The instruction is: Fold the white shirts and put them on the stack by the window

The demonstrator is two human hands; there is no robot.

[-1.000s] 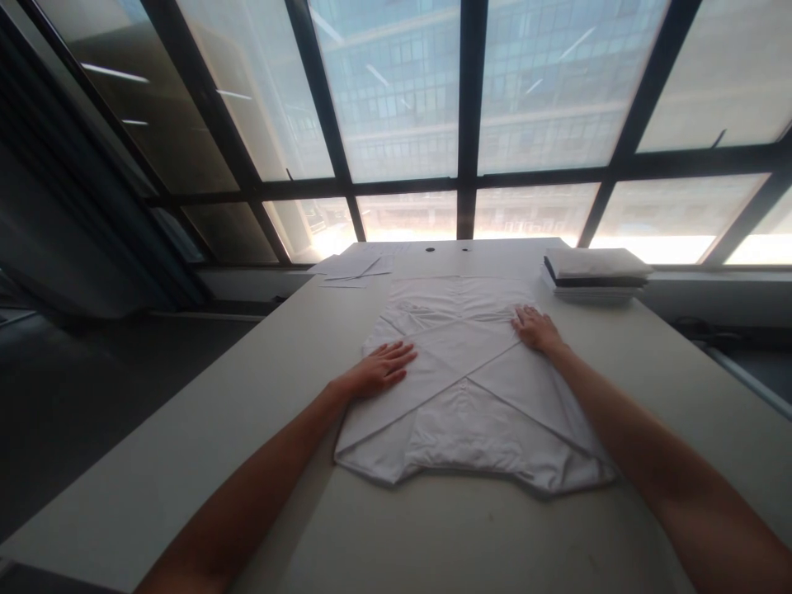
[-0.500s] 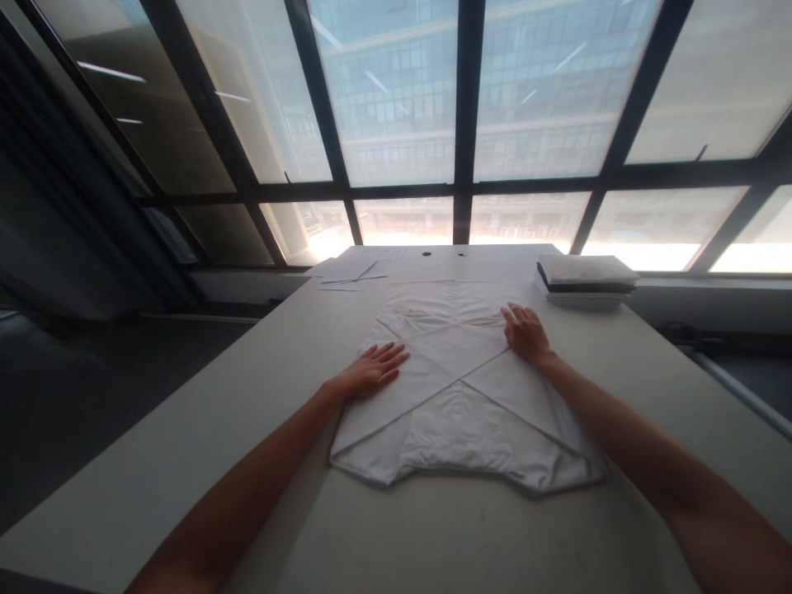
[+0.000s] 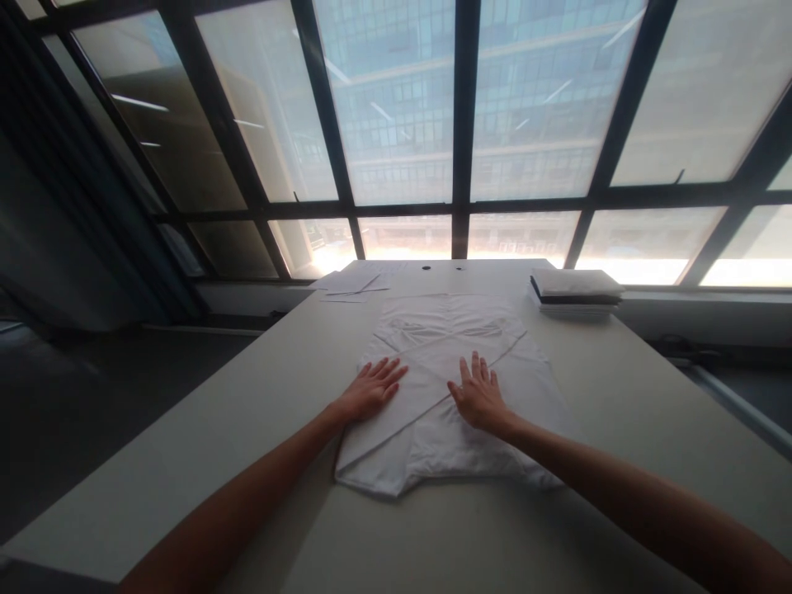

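Observation:
A white garment [image 3: 426, 379], which looks like a shirt, lies spread on the white table, its side parts folded inward so that they cross in the middle. Creases and gathered cloth show near its far end. My left hand [image 3: 373, 388] rests flat on the garment's left side with the fingers spread. Over the middle, where the folded parts cross, my right hand [image 3: 479, 396] lies with its fingers apart and holds nothing. The right forearm covers part of the garment's near right corner.
On the far right of the table [image 3: 247, 429] stands a stack of folded cloth [image 3: 577, 285], white with a dark layer. Paper sheets [image 3: 352, 282] lie at the far left. Beyond the table rise large windows [image 3: 402, 107], with a dark curtain [image 3: 92, 190] on the left.
My right hand has moved from the garment's right edge inward to its middle, and its fingers have straightened. My left hand stays on the left side. The view has tilted slightly up.

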